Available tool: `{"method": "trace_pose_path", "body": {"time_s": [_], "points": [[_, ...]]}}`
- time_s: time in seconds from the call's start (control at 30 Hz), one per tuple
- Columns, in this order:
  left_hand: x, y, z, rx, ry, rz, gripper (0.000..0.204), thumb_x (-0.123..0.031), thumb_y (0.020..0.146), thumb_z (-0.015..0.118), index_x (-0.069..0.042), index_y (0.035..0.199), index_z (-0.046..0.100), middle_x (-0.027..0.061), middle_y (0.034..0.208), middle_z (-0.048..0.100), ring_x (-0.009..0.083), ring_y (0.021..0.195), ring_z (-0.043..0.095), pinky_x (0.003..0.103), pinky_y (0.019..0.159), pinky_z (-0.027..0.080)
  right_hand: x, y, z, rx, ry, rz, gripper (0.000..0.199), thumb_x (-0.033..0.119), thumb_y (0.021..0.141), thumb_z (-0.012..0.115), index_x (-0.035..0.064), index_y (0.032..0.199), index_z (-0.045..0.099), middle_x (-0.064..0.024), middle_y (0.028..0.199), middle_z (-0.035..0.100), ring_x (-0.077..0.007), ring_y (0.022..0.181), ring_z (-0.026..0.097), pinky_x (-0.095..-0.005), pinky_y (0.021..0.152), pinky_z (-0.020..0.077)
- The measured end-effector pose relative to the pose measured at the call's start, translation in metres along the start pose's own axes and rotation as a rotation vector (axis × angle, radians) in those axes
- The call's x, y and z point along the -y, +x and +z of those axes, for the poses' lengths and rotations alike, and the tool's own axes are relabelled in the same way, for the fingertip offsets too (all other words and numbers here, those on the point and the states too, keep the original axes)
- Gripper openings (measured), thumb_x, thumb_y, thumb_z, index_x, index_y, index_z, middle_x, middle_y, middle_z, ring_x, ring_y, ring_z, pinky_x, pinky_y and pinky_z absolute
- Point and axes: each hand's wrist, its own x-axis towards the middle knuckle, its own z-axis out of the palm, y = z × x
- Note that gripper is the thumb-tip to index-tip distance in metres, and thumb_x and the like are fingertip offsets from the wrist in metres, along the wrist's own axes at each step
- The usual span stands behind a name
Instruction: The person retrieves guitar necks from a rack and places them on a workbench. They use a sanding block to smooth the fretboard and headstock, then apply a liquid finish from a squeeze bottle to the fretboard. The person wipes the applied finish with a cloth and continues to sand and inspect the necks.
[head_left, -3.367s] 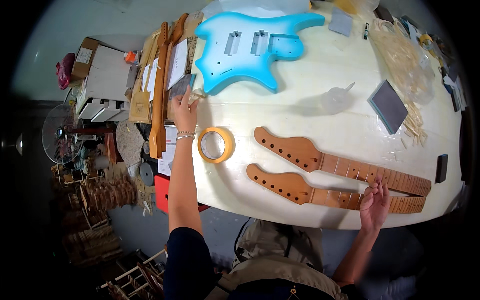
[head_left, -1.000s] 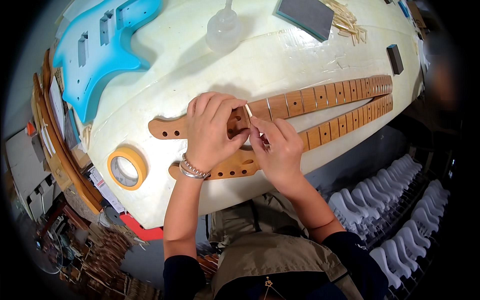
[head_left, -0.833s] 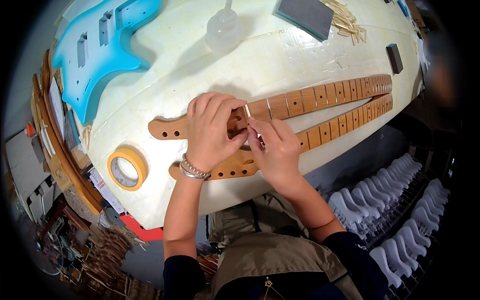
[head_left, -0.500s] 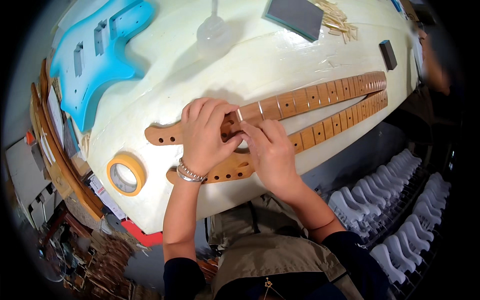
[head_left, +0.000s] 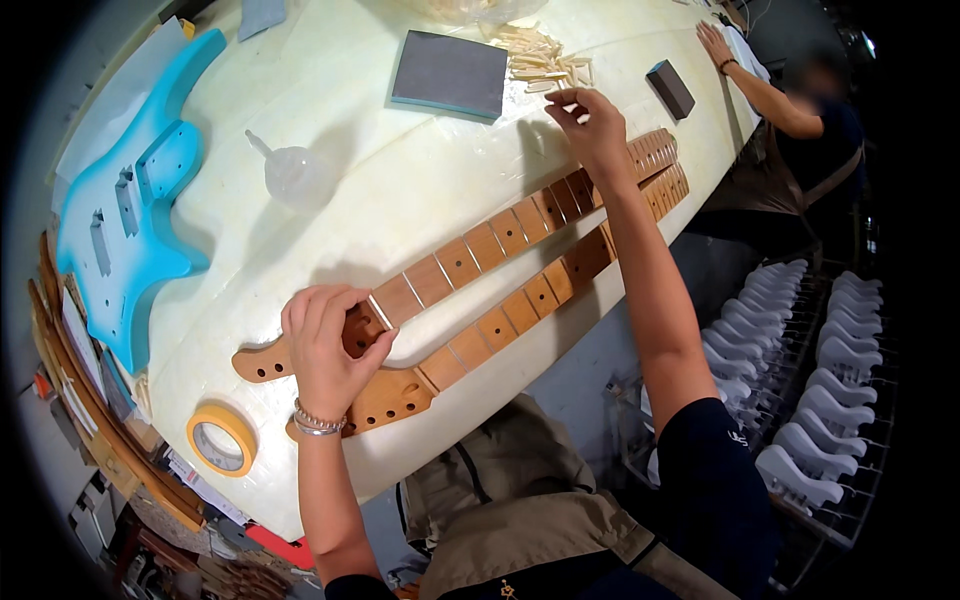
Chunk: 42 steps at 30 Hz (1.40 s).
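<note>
Two wooden guitar necks lie side by side on the table, the far guitar neck [head_left: 485, 246] above the near guitar neck [head_left: 497, 328]. My left hand [head_left: 330, 340] grips the far neck where the headstock meets the fretboard, with thumb and fingertips at either end of the pale strip, a guitar nut [head_left: 380, 312]. Over the far neck's upper end, my right hand [head_left: 597, 130] is raised beside a pile of small cream strips [head_left: 545, 57]. Its fingers are curved with the tips slightly apart, and nothing shows between them.
A blue and white guitar body [head_left: 150, 215] lies at the left. Tape [head_left: 221, 440], a squeeze bottle [head_left: 298, 178], a large dark block [head_left: 450, 72] and a small one [head_left: 670, 88] rest on the table [head_left: 330, 240]. Another person's hand [head_left: 713, 45] touches the far right edge. Racked white pieces [head_left: 820, 430] stand below right.
My right hand has left the nut and moved up and right to the cream strips. My left hand stays at the nut. The view has shifted, showing the other person's arm.
</note>
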Motion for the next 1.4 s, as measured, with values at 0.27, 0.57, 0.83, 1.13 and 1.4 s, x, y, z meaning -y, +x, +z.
{"method": "trace_pose_path", "body": {"time_s": [0.27, 0.57, 0.83, 1.13, 1.4], "points": [[0.003, -0.025, -0.016, -0.073, -0.168, -0.137, 0.090, -0.036, 0.049, 0.083, -0.003, 0.124, 0.047, 0.0106, 0.112, 0.049, 0.0268, 0.102, 0.047, 0.037, 0.090, 0.038, -0.016, 0.038, 0.019, 0.107, -0.390, -0.284, 0.011, 0.020, 0.075, 0.063, 0.0152, 0.084, 0.067, -0.0049, 0.091, 0.060, -0.0238, 0.091, 0.055, -0.0362, 0.075, 0.0462], [-0.008, -0.060, -0.017, -0.395, -0.306, -0.282, 0.050, -0.018, 0.063, 0.079, -0.001, 0.106, 0.059, 0.0099, 0.097, 0.059, 0.0236, 0.089, 0.053, 0.032, 0.080, 0.043, -0.041, 0.045, 0.016, 0.112, -0.431, -0.394, 0.015, 0.018, 0.080, 0.060, 0.0052, 0.087, 0.064, -0.0110, 0.088, 0.063, -0.0302, 0.083, 0.058, -0.0355, 0.074, 0.0451], [-0.052, -0.094, -0.004, -0.358, -0.520, -0.357, 0.010, 0.000, 0.076, 0.064, 0.002, 0.086, 0.062, 0.0100, 0.078, 0.062, 0.0203, 0.069, 0.058, 0.027, 0.062, 0.046, 0.075, -0.098, -0.002, 0.360, 0.854, 0.034, 0.006, -0.003, 0.083, 0.054, 0.0013, 0.088, 0.055, -0.0005, 0.077, 0.057, -0.0046, 0.072, 0.053, -0.0200, 0.061, 0.0435], [-0.073, -0.115, 0.017, -0.016, -1.152, -0.605, 0.010, 0.004, 0.077, 0.064, 0.003, 0.087, 0.062, 0.0101, 0.082, 0.061, 0.0129, 0.070, 0.059, 0.022, 0.060, 0.048, 0.132, -0.261, -0.009, 0.724, 1.134, 0.606, 0.014, 0.005, 0.078, 0.067, 0.0018, 0.082, 0.055, -0.0060, 0.077, 0.063, -0.0088, 0.071, 0.062, -0.0204, 0.059, 0.0484], [-0.071, -0.109, 0.015, 0.031, -1.152, -0.665, 0.005, 0.002, 0.082, 0.059, 0.004, 0.087, 0.059, 0.0070, 0.080, 0.060, 0.0091, 0.065, 0.059, 0.020, 0.059, 0.048, 0.128, -0.261, -0.015, 0.742, 0.819, 0.360, 0.013, 0.004, 0.078, 0.066, 0.0039, 0.091, 0.063, -0.0046, 0.071, 0.060, -0.0108, 0.067, 0.060, -0.0206, 0.058, 0.0477]]}}
